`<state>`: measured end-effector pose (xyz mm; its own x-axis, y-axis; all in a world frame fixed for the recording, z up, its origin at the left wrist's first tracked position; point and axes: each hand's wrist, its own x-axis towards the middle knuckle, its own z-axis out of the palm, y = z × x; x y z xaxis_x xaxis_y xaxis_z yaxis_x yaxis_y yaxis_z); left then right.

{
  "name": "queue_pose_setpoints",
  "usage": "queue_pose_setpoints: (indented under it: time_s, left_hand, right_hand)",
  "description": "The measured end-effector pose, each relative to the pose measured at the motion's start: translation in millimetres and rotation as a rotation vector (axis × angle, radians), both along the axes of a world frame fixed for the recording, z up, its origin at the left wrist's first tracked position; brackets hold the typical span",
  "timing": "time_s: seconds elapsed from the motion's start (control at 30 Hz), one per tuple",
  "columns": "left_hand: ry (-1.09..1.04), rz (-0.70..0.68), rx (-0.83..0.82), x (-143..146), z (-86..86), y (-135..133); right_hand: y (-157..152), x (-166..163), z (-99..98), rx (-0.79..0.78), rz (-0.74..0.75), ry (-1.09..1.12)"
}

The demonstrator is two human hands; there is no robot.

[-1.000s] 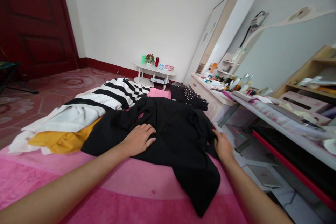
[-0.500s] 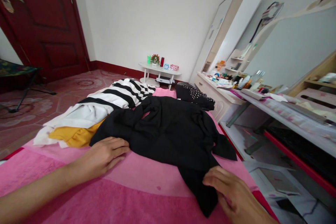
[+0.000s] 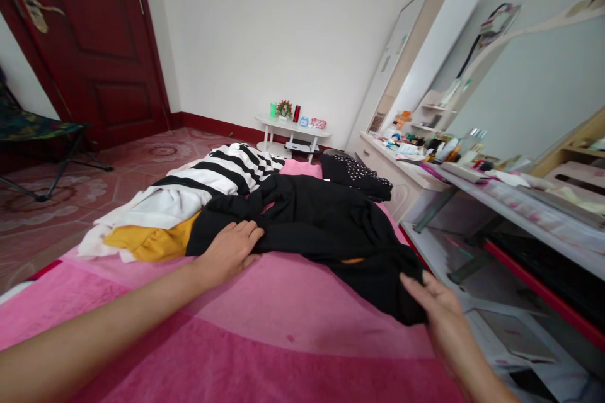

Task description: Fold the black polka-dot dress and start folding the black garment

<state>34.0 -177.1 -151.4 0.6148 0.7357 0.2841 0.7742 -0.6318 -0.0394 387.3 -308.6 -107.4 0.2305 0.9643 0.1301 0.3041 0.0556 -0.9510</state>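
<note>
A long-sleeved black top [image 3: 321, 214] lies spread across the pink bed. My right hand [image 3: 437, 302] grips one sleeve near its end, thumb and fingers closed on the dark cloth. The sleeve stretches to the right. My left hand [image 3: 231, 249] rests on the near left edge of the top, fingers lying over the cloth and thumb apart on the bed side. A small orange patch [image 3: 352, 261] shows at a fold of the black cloth. The right fingertips are partly hidden by the fabric.
Left of the top lie a black-and-white striped garment [image 3: 222, 170] and a mustard cloth [image 3: 154, 239]. A folded polka-dot black garment [image 3: 357, 176] lies behind. A cluttered dressing table [image 3: 406, 157] stands right; a folding stool [image 3: 38, 132] stands left on the tiled floor.
My right hand has moved up and right, drawing the sleeve from its downward position out to the side. My left hand has shifted right along the edge. The view has tilted slightly.
</note>
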Motion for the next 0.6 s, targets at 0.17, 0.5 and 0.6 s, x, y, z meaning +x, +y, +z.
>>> queue_pose_setpoints:
  time_s: [0.17, 0.5, 0.6]
  left_hand:
    - [-0.067, 0.001, 0.015, 5.8, -2.3, 7.0]
    - [-0.382, 0.042, -0.103, -11.3, 42.4, 21.7]
    - [-0.471, -0.112, -0.284, -21.2, 63.5, 21.5]
  right_hand:
    - [5.8, -5.7, 30.9, 0.129, -0.171, 0.305]
    - [-1.8, 23.4, 23.1, 0.114, -0.199, 0.269]
    - [-8.6, 31.0, 26.1, 0.149, -0.217, 0.263]
